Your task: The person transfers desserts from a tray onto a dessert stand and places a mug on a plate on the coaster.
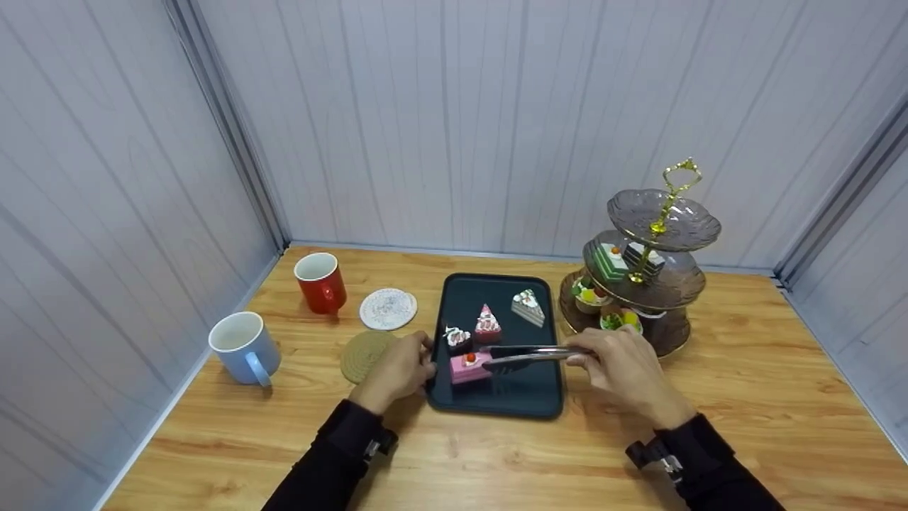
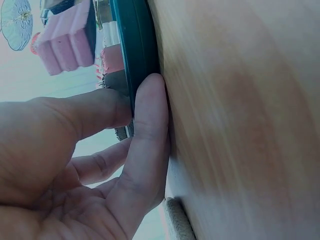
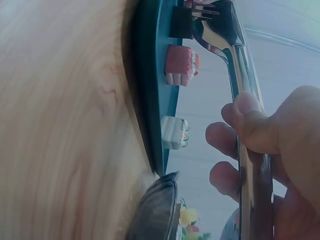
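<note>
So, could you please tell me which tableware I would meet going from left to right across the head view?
Blue mug → red mug → white coaster → tray → tiered stand.

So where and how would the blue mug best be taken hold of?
Probably by its handle, coming from the near right: the blue mug stands upright and the handle juts out toward that side, with bare tabletop beyond it.

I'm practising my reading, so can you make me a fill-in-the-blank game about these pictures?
1. The right hand holds a pair of ____.
2. The left hand grips the edge of the dark ____.
3. The cake stand has ____ tiers.
4. One mug is red; the other mug is light ____.

Missing words: tongs; tray; three; blue.
</note>
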### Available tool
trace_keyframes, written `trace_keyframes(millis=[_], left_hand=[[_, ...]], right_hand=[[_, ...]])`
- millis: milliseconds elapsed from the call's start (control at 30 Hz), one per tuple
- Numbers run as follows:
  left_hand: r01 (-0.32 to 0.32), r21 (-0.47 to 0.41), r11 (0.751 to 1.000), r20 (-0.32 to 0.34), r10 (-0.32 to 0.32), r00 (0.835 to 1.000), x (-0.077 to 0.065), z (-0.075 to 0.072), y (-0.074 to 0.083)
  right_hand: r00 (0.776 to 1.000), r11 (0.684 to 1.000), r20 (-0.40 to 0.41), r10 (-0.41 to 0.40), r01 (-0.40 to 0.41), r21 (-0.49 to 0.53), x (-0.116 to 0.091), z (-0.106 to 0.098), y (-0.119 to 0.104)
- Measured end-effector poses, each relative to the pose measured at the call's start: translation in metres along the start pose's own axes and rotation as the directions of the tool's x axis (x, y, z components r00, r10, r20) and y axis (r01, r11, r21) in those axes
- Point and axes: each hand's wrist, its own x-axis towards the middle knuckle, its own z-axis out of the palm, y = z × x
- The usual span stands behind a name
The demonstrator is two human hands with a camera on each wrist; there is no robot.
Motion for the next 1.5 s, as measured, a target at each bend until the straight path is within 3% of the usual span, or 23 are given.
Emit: trace_keyframes(millis=[300,533,767,1000,1500], left_hand=[[0.038,0.014,0.999,0.014,-0.038,0.999,0.002,-0.001,0.001],[0.007,0.039,0.999,-0.008,-0.006,1.000,0.003,0.001,0.000],[0.010,0.030,1.000,-0.005,-0.009,1.000,0.004,0.001,0.001],[-0.019,0.050,0.999,-0.025,0.021,0.999,0.004,0.000,0.001],[0.031,-0.016,0.999,0.010,-0.031,0.999,0.001,0.000,0.000]], right_hand=[[0.998,1.000,-0.067,-0.009,0.008,-0.004,-0.002,-0.010,0.009],[0.993,1.000,-0.117,0.013,-0.013,0.001,-0.005,-0.023,0.013],[0.986,0.996,-0.141,0.085,-0.086,0.003,-0.013,-0.039,0.021],[0.982,0.996,-0.168,0.090,-0.086,0.030,-0.018,-0.054,0.030],[0.953,0.973,-0.197,0.231,-0.228,0.037,-0.028,-0.089,0.047]])
